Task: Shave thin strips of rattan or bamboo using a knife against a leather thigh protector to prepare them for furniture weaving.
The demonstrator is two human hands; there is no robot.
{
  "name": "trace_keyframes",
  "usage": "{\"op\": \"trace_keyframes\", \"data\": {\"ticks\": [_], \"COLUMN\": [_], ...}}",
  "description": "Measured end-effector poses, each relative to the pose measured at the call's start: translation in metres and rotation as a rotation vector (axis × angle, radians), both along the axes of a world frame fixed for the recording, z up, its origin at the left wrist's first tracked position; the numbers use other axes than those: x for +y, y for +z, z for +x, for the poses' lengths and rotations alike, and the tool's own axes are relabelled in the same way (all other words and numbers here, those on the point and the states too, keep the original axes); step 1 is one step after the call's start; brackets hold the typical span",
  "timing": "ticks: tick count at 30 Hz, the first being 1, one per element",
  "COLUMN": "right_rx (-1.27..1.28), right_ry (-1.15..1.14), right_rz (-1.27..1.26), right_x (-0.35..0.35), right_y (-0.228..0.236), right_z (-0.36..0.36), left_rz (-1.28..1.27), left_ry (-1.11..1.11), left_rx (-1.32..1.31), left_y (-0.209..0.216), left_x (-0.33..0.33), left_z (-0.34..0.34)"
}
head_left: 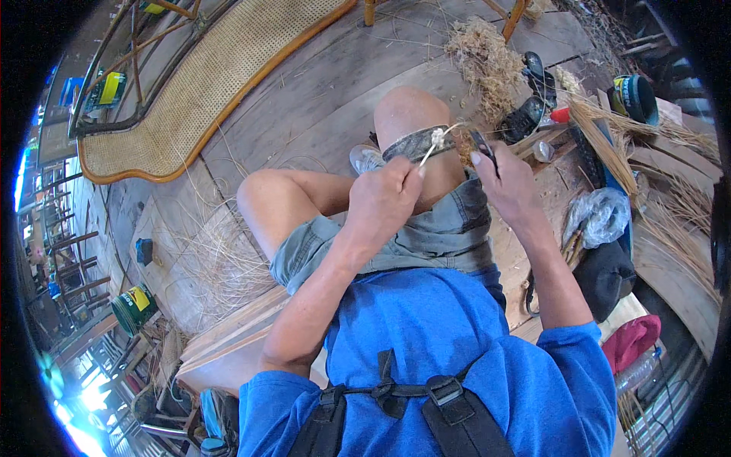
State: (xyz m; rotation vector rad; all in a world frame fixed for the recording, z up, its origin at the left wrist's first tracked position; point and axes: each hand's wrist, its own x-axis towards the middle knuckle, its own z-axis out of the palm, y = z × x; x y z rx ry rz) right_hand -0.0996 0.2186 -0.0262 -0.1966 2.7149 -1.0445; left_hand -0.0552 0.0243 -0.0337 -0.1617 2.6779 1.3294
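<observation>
My left hand is closed in a pinch on the lower end of a pale cane strip. The strip slants up over a dark band wrapped around my raised right leg just below the knee, with whitish curled bits at its upper part. In my right hand, to the right of that leg, is a small dark knife, gripped with the thumb along it. Its tip is close to the strip's upper end; whether they touch I cannot tell.
A woven cane panel with a wooden frame lies at the upper left. Fine shavings are heaped beyond my knee beside black sandals. Loose strands lie to my left. Cane bundles, a clear plastic bag and a green can are at the right.
</observation>
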Motion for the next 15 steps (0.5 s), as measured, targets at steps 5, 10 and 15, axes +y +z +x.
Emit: {"op": "trace_keyframes", "data": {"ticks": [5, 10, 15], "right_rx": [0.038, 0.126, 0.026], "right_ry": [0.176, 0.268, 0.274], "right_rz": [0.182, 0.315, 0.364], "right_x": [-0.031, -0.042, -0.045], "right_y": [0.005, -0.001, 0.000], "right_z": [-0.005, -0.002, -0.002], "left_rz": [-0.100, 0.070, 0.136], "left_ry": [0.033, -0.016, 0.026], "left_rx": [0.098, -0.092, -0.321], "left_y": [-0.010, 0.004, 0.023], "left_x": [0.010, -0.016, -0.074], "left_z": [-0.020, 0.004, 0.108]}}
